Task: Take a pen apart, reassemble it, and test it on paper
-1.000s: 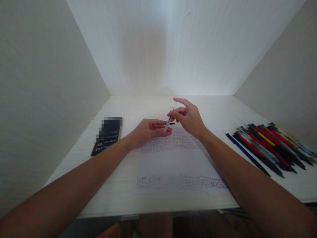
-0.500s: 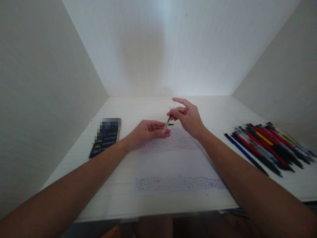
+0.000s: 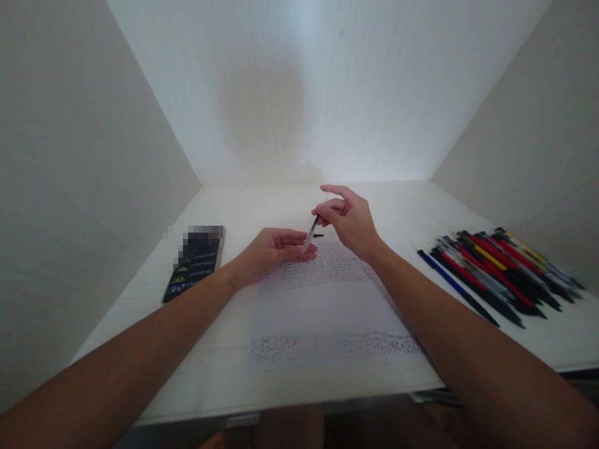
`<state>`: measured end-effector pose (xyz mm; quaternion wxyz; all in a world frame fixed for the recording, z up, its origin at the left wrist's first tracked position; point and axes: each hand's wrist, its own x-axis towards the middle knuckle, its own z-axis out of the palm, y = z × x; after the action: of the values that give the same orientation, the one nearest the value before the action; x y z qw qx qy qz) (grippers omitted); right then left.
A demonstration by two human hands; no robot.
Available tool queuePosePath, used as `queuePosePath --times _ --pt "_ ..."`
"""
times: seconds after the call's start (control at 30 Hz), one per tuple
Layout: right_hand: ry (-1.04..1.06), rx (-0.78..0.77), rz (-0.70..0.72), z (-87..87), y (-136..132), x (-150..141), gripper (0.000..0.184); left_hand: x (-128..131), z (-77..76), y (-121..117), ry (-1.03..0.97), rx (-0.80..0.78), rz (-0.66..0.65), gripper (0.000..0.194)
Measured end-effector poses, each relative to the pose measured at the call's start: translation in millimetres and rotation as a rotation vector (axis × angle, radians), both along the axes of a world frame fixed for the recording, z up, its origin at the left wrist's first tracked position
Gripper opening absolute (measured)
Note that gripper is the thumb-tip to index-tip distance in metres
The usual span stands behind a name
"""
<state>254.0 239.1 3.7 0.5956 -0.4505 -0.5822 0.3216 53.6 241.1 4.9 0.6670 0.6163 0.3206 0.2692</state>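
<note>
My left hand (image 3: 283, 245) is closed in a pinch on a pale, see-through pen barrel (image 3: 308, 241), which slants up to the right over the paper. At the barrel's upper end, my right hand (image 3: 349, 218) pinches a slim pen refill (image 3: 316, 222) with a dark stretch and a clear upper part. Its index finger stretches out near the refill's top. How far the refill sits inside the barrel I cannot tell. Just behind the left fingertips, a small black pen part (image 3: 319, 236) lies on the desk.
A written-on sheet of paper (image 3: 322, 308) lies under my hands on the white desk (image 3: 210, 374). To the left is a phone (image 3: 199, 262). Several pens (image 3: 496, 268) lie in a row at the right. Panels enclose the desk at both sides and the back.
The whole view has shifted slightly. A little more of the dark stretch shows between my hands. Both hands keep their grip.
</note>
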Motion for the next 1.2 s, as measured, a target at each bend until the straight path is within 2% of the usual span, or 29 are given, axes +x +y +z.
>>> queuePosePath --times 0.17,0.43,0.67,0.87,1.07,1.2 --pt "-0.007 -0.014 0.031 0.1 -1 -1 0.045 1 3.8 -1 -0.013 -0.018 -0.021 0.019" --pt "0.019 -0.005 0.018 2.5 -1 2 0.044 -1 -4.0 2 -0.031 -0.016 -0.035 0.021" --pt "-0.045 -0.067 0.133 -7.1 -1 0 0.041 -2 -5.8 5 -0.049 0.054 -0.073 0.021" --pt "-0.041 -0.072 0.099 -3.4 -2 2 0.037 -1 -5.7 4 -0.01 0.058 -0.026 0.024" --pt "-0.062 -0.084 0.136 -3.8 -2 3 0.055 2 -1.2 1 0.021 0.05 0.018 0.02" --pt "-0.122 -0.085 0.11 -8.9 1 5 0.049 4 0.3 1 0.024 0.074 0.037 0.02"
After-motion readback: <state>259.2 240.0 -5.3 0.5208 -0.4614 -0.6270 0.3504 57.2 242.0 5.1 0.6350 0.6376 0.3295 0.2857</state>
